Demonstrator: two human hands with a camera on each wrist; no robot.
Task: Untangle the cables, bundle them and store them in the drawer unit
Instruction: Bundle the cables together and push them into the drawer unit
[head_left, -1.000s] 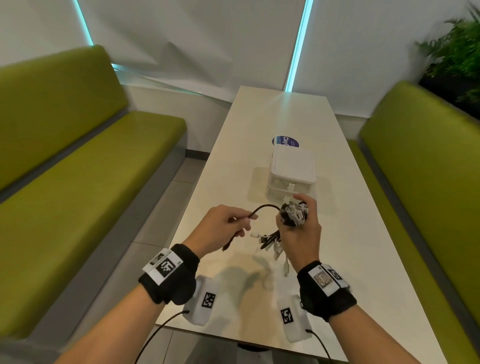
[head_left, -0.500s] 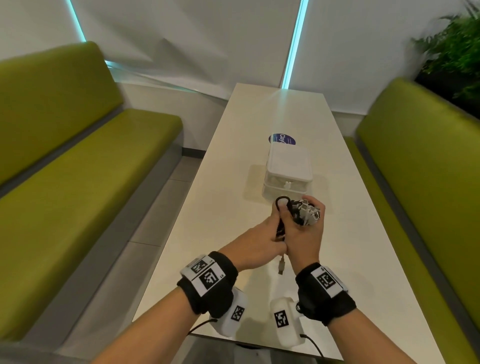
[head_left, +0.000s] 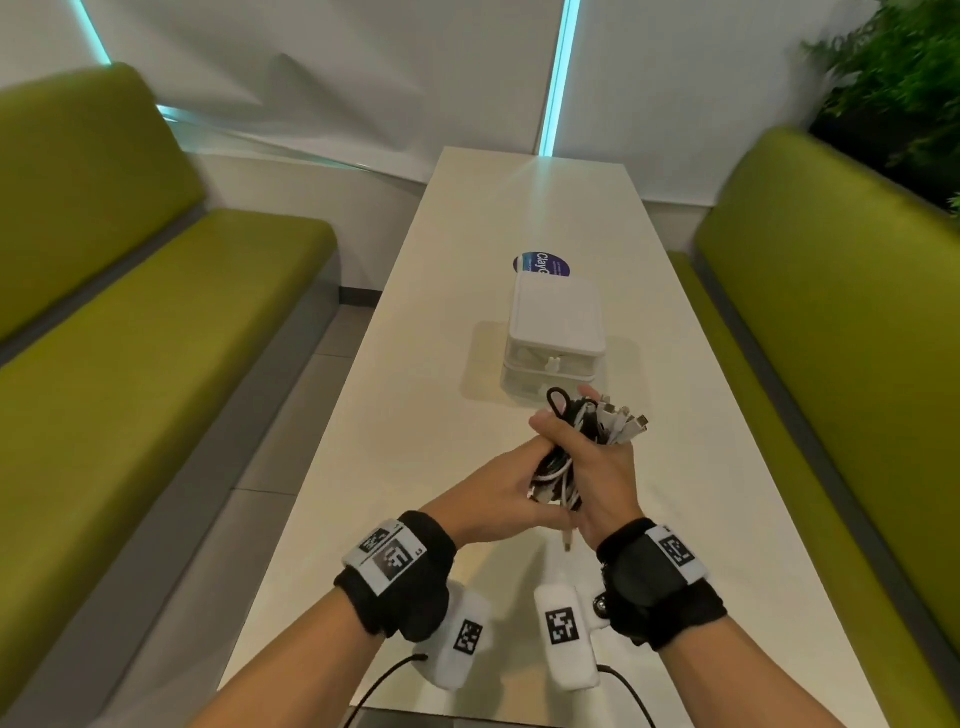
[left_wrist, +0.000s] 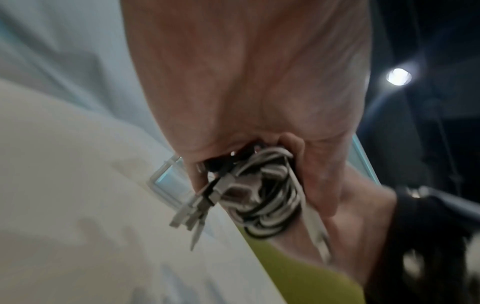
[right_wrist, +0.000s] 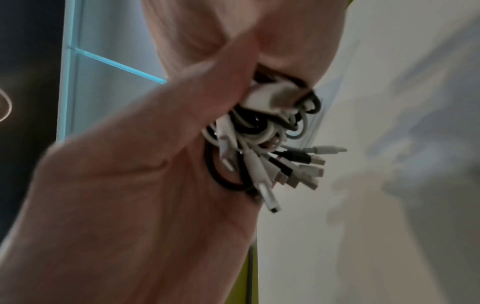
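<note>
Both hands are working just in front of the drawer unit, above the table. The right hand is gripping the cables, black and white together, its fingers curling round the middle of the bunch. Plug ends are fanning out of the top of that fist, on the side nearest the unit, and a black loop is sticking up beside them. The left hand is pressing in against the bunch from the side away from the unit's right edge; the left wrist view is showing its fingers closing round the coils, so it too is holding them.

The step in hand looks like bundling: the cables are being gathered and squeezed into one hank, not yet stored. One white lead is hanging loose below the hands, its plug dangling on the near side, away from the unit. The next move probably calls for tucking in that tail and the black loop, then freeing one hand to pull a drawer open while the other is keeping the bundle tight; letting go too soon could let the coils spring apart.

Much is hard to read. Both wrist views are blurring, and the palms are hiding most of the bunch. Whether any tie is round the cables, or how many there are, cannot be told. The unit's drawers appear closed, their contents unclear.
</note>
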